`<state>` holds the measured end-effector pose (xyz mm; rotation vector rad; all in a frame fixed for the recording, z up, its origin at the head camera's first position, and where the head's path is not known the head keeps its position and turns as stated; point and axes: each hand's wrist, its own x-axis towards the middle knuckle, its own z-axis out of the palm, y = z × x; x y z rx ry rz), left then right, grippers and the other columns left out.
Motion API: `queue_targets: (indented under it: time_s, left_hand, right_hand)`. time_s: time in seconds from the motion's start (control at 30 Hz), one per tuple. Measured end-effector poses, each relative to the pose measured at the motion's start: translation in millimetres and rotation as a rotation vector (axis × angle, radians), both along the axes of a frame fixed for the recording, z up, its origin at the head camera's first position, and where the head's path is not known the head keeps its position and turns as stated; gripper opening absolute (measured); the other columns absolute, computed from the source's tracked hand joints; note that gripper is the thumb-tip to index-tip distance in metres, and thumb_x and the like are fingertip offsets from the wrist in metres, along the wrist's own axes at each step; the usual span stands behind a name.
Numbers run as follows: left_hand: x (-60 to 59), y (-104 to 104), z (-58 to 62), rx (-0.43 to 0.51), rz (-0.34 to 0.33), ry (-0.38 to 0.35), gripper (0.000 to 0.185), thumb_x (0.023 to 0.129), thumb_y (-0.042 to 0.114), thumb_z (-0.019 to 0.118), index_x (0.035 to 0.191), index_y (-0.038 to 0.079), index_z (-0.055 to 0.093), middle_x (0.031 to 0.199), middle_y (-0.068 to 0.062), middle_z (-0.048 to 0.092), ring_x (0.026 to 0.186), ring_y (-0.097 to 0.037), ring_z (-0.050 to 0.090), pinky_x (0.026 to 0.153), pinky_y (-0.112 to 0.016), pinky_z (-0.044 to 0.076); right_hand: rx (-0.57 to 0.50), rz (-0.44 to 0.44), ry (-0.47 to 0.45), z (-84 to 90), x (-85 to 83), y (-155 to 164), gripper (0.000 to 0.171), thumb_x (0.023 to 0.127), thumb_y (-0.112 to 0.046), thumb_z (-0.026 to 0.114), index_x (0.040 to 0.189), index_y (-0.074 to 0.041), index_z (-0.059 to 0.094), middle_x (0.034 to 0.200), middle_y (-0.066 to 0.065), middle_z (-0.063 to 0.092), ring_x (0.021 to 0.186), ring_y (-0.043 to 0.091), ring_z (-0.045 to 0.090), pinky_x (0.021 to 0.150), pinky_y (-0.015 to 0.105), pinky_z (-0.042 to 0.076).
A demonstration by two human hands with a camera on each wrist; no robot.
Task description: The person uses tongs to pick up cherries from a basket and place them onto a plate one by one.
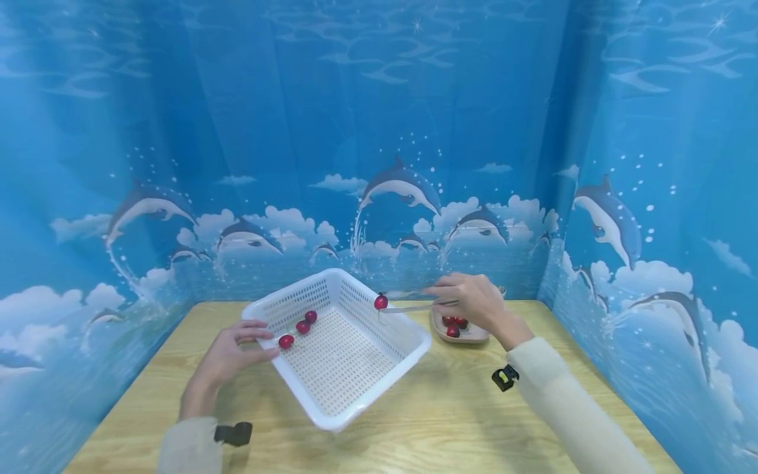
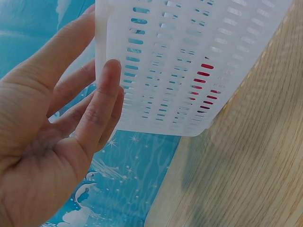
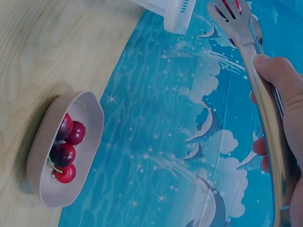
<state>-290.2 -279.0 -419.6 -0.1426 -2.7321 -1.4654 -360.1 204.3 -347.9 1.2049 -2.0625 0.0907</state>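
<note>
A white perforated basket (image 1: 349, 372) stands on the wooden table, and three red cherries (image 1: 303, 327) lie near its left wall. My left hand (image 1: 233, 352) rests against that wall from outside, its fingers (image 2: 102, 101) straight along the basket's slotted side (image 2: 189, 52). Metal tongs (image 1: 414, 307) are gripped in my right hand (image 1: 474, 301), and a single cherry (image 1: 381, 302) is pinched in their tip above the basket's right rim. In the right wrist view the tongs (image 3: 258, 75) reach away from my right hand (image 3: 289, 123). Behind that hand a small beige dish (image 1: 470, 338) holds more cherries (image 3: 66, 151).
The wooden table (image 1: 450, 408) is closed in on three sides by a blue dolphin-print backdrop (image 1: 379, 131). The dish (image 3: 42, 161) sits close to the back wall, right of the basket. Bare wood lies in front of the basket.
</note>
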Motion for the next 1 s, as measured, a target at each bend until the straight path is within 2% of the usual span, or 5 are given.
queue_targets:
  time_s: [0.43,0.63,1.0]
  left_hand:
    - [-0.6,0.1,-0.7,-0.003,0.002,0.006,0.066,0.082,0.035,0.087,0.133,-0.001,0.065,0.157,-0.022,0.045,0.136,-0.048,0.053,0.112,-0.063,0.048]
    - [-0.1,0.2,-1.7,-0.001,-0.003,0.011,0.065,0.082,0.033,0.087,0.132,-0.002,0.065,0.157,-0.023,0.045,0.135,-0.048,0.054,0.111,-0.062,0.048]
    - [0.4,0.9,0.0,-0.014,0.008,-0.004,0.063,0.083,0.035,0.087,0.132,-0.001,0.066,0.157,-0.023,0.045,0.136,-0.048,0.053,0.110,-0.061,0.050]
  right_hand:
    - [0.005,-0.050,-0.013,0.8,2.6,24.9,0.034,0.080,-0.030,0.087,0.113,-0.022,0.080,0.101,-0.001,0.081,0.074,0.013,0.071,0.044,0.011,0.032]
    - [0.004,-0.112,-0.067,-3.7,4.1,32.2,0.036,0.080,-0.028,0.088,0.114,-0.021,0.080,0.103,0.000,0.080,0.075,0.015,0.071,0.044,0.010,0.027]
    - [0.013,-0.162,-0.030,-7.4,2.2,53.7,0.036,0.078,-0.025,0.089,0.113,-0.021,0.081,0.102,0.000,0.080,0.066,0.015,0.066,0.042,0.012,0.016]
